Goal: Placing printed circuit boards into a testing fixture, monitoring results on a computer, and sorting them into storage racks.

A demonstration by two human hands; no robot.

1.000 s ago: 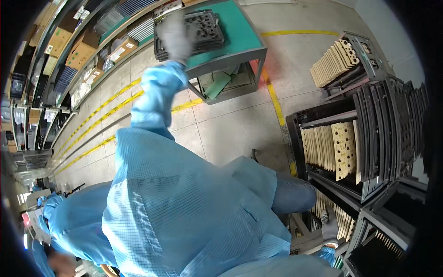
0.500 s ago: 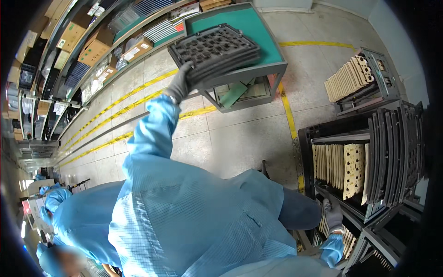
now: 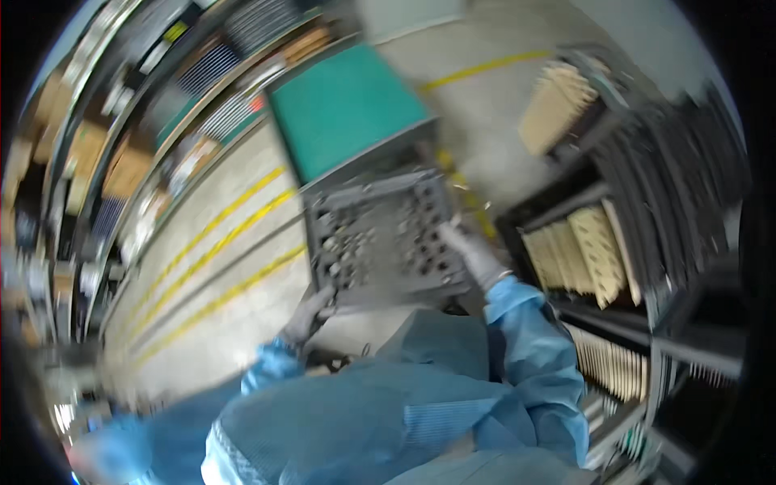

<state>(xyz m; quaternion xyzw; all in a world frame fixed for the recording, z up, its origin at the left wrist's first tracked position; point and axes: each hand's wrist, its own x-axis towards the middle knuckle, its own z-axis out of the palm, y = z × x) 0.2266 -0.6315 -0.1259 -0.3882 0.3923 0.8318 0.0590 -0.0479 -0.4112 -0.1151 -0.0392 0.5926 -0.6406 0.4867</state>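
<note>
A dark grey pocketed tray [image 3: 388, 230] is gripped between the two gloved hands: the fingers of the left hand [image 3: 307, 318] are closed on its near left corner, those of the right hand [image 3: 477, 255] on its right edge. The tray lies roughly flat, pocketed face up; its longer side appears to run from the left fingers toward the right ones, with the right end angled slightly away from the body. Motion blur hides whether the pockets hold anything.

Beyond the fingers of both hands is the green-topped bench [image 3: 347, 109]; the tray's far edge overlaps its near side in view. To the right of the right fingers, an open black rack [image 3: 511, 230] holds upright beige perforated panels [image 3: 598, 255], with dark frames [image 3: 667, 182] standing on edge beside them. Below that, a lower compartment holds a row of pale slats [image 3: 610, 362]. Left of the left fingers, and farther off, shelves carry cardboard boxes [image 3: 129, 166].
</note>
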